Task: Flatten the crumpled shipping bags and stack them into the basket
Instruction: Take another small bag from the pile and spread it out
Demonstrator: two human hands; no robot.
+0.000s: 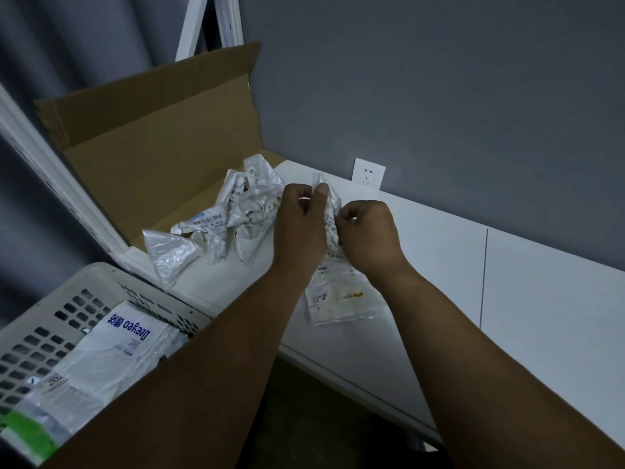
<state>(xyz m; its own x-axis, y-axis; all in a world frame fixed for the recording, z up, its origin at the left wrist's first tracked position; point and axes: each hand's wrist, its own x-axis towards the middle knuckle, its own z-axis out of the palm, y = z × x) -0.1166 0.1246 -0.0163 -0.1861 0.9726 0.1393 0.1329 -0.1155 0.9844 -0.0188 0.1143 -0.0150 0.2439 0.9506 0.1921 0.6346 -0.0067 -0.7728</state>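
Holding crumpled bag [333, 292], lower end on desk [439, 265]: left grip [297, 225] pinches top edge, right grip [368, 238] pinches bunched middle, fingers curled. Risk: thin film tears or slips free if tugged hard. Pile [243, 208] far left; basket [50, 333] near left, flat bags [111, 350] inside.

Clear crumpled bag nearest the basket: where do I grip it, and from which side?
Probably pinch the clear crumpled bag at its loose flared end, coming from the basket side: that end juts free at the table edge, while its other end is tucked against the printed bags. Left hand and right hand pinch another bag.
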